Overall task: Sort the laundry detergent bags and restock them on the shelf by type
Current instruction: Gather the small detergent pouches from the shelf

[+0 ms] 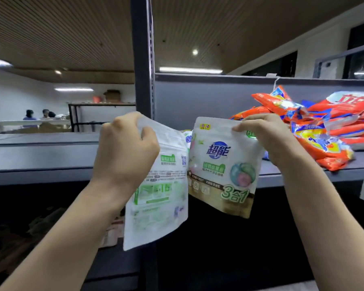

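My left hand (126, 148) grips the top edge of a white detergent pouch (158, 198), which shows its printed back and hangs in front of the shelf. My right hand (269, 137) pinches the top right corner of a second white pouch (223, 166), front side out, with a blue logo and "3合1" print. Both pouches hang side by side just before the grey shelf board (51, 156). More white pouches (187, 137) peek out behind them on the shelf. A heap of orange-red detergent bags (324, 127) lies on the shelf at the right.
A dark upright shelf post (142, 57) rises between the two bays. Under the board the lower shelf is dark, with boxes (111, 232) faintly seen. Far off at the left, people sit by a long table (29, 122) and a black rack (101, 116).
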Motion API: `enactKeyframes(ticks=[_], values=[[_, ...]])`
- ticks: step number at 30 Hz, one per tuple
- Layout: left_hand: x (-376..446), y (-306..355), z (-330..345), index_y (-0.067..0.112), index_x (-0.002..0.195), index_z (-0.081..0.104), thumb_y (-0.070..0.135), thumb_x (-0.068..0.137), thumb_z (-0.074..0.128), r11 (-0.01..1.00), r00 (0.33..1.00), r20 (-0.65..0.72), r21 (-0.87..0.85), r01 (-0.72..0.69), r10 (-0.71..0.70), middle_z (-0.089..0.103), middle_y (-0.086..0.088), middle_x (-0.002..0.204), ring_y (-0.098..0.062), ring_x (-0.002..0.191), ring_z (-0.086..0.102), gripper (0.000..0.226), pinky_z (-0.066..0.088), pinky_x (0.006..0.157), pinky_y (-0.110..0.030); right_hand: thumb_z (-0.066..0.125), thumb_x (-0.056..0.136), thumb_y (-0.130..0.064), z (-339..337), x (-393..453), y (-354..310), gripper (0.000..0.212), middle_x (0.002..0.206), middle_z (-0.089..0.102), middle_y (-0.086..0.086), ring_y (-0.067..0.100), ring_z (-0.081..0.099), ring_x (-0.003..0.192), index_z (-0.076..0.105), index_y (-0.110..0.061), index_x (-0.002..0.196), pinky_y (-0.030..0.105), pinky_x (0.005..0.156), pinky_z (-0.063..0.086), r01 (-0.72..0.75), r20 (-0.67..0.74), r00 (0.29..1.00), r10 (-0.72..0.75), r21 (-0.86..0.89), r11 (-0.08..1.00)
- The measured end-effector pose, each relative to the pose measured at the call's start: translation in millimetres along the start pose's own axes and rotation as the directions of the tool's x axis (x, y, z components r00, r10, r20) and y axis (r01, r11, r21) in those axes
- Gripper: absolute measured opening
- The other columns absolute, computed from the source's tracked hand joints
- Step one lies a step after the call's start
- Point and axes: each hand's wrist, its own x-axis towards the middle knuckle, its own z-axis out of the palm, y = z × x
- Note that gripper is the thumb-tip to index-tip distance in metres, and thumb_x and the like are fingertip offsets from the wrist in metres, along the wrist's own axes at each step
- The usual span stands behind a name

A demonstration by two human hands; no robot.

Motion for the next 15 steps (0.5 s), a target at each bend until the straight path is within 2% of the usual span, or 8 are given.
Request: enactKeyframes(ticks=[3, 5, 7, 8, 9, 10, 12, 15], values=[[14, 22, 30, 0.011, 0.054, 0.027, 0.003, 0.083, 0.045, 0.999, 0.995, -0.102, 0.032, 0.019, -0.016, 0.025, -0.001, 0.049, -0.016, 0.047, 0.024, 0.035, 0.020, 0.044, -0.027, 0.069, 0.075, -0.007, -16, 41, 15, 0.018, 0.061, 0.051, 0.000, 0.013, 0.044, 0.055, 0.063, -0.012, 0.060, 0.024, 0.051, 0.030, -0.041, -0.048, 0.998, 0.048, 0.121, 0.992], [24, 29, 51, 0.008, 0.056, 0.034, 0.003, 0.084, 0.043, 0.999, 0.990, -0.142, 0.044, 0.015, -0.009, 0.032, -0.004, 0.049, -0.017, 0.046, 0.029, 0.029, 0.025, 0.047, -0.030, 0.067, 0.077, -0.005, -17, 70, 32, 0.021, 0.058, 0.051, -0.002, 0.007, 0.046, 0.044, 0.060, -0.013, 0.059, 0.017, 0.045, 0.034, -0.072, -0.064, 0.994, 0.087, 0.213, 0.974], [34, 33, 73, 0.007, 0.061, 0.039, 0.004, 0.087, 0.040, 0.996, 0.983, -0.186, 0.081, 0.024, -0.009, 0.040, -0.006, 0.051, -0.018, 0.048, 0.036, 0.027, 0.020, 0.051, -0.036, 0.066, 0.077, -0.008, -9, 100, 51, 0.016, 0.061, 0.053, 0.001, 0.010, 0.050, 0.050, 0.060, -0.012, 0.063, 0.019, 0.049, 0.037, -0.055, -0.111, 0.990, 0.089, 0.284, 0.957], [39, 33, 84, 0.007, 0.063, 0.040, 0.004, 0.089, 0.039, 0.994, 0.978, -0.211, 0.104, 0.029, -0.007, 0.039, -0.005, 0.052, -0.017, 0.049, 0.036, 0.026, 0.015, 0.052, -0.036, 0.066, 0.075, -0.013, -3, 115, 63, 0.008, 0.064, 0.055, 0.004, 0.016, 0.053, 0.057, 0.062, -0.011, 0.068, 0.024, 0.053, 0.040, -0.046, -0.167, 0.981, 0.099, 0.298, 0.953], [43, 34, 94, 0.006, 0.067, 0.041, 0.005, 0.091, 0.038, 0.992, 0.973, -0.229, 0.122, 0.035, -0.006, 0.037, -0.004, 0.052, -0.016, 0.048, 0.033, 0.024, 0.013, 0.053, -0.034, 0.063, 0.073, -0.020, 2, 128, 73, 0.012, 0.073, 0.060, 0.007, 0.023, 0.059, 0.069, 0.064, -0.010, 0.079, 0.030, 0.059, 0.044, -0.056, -0.218, 0.968, 0.120, 0.281, 0.958], [47, 34, 103, 0.005, 0.072, 0.042, 0.005, 0.092, 0.038, 0.990, 0.969, -0.248, 0.138, 0.039, -0.003, 0.036, -0.004, 0.053, -0.019, 0.048, 0.032, 0.021, 0.012, 0.054, -0.033, 0.062, 0.076, -0.026, 6, 142, 86, 0.028, 0.089, 0.064, 0.010, 0.029, 0.062, 0.086, 0.063, -0.007, 0.097, 0.035, 0.071, 0.046, -0.080, -0.248, 0.959, 0.137, 0.227, 0.971], [55, 37, 119, 0.004, 0.083, 0.049, 0.008, 0.096, 0.037, 0.984, 0.960, -0.281, 0.172, 0.053, -0.003, 0.047, -0.014, 0.060, -0.034, 0.056, 0.043, 0.018, 0.019, 0.056, -0.033, 0.064, 0.085, -0.028, 9, 153, 103, 0.050, 0.115, 0.058, 0.010, 0.028, 0.055, 0.110, 0.047, -0.004, 0.125, 0.033, 0.085, 0.040, -0.134, -0.204, 0.970, 0.131, 0.002, 0.991], [66, 34, 146, 0.003, 0.107, 0.053, 0.009, 0.098, 0.034, 0.964, 0.957, -0.290, 0.245, 0.101, -0.027, 0.062, -0.026, 0.084, -0.045, 0.080, 0.057, 0.021, 0.028, 0.059, -0.037, 0.068, 0.084, -0.030, 10, 154, 123, 0.056, 0.132, 0.053, 0.009, 0.028, 0.050, 0.121, 0.047, -0.014, 0.133, 0.033, 0.095, 0.039, -0.015, 0.099, 0.993, 0.065, -0.441, 0.898]])
